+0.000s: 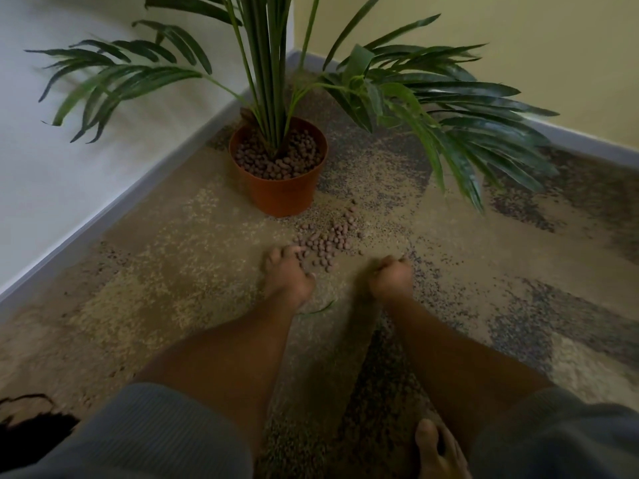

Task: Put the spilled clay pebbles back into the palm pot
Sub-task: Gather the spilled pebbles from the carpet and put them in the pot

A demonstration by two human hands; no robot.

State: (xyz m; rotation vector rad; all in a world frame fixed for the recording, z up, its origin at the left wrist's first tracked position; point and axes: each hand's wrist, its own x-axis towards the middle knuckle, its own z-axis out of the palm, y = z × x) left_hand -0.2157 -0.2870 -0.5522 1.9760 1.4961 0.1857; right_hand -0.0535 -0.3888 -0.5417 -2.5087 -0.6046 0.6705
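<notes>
Currently my left hand (285, 276) rests, fingers curled, on spilled brown clay pebbles (328, 238). My right hand (390, 276) is fisted beside them; its contents cannot be told. Both lie near the terracotta plastic palm pot (281, 195).

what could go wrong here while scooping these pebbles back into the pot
1. The spilled clay pebbles lie loose on a speckled carpet, so stray ones could be missed.
2. Both the left hand and the right hand look curled; a loose fistful may drop pebbles on the way to the palm pot.
3. Low palm fronds overhang the route and could be knocked.
</notes>
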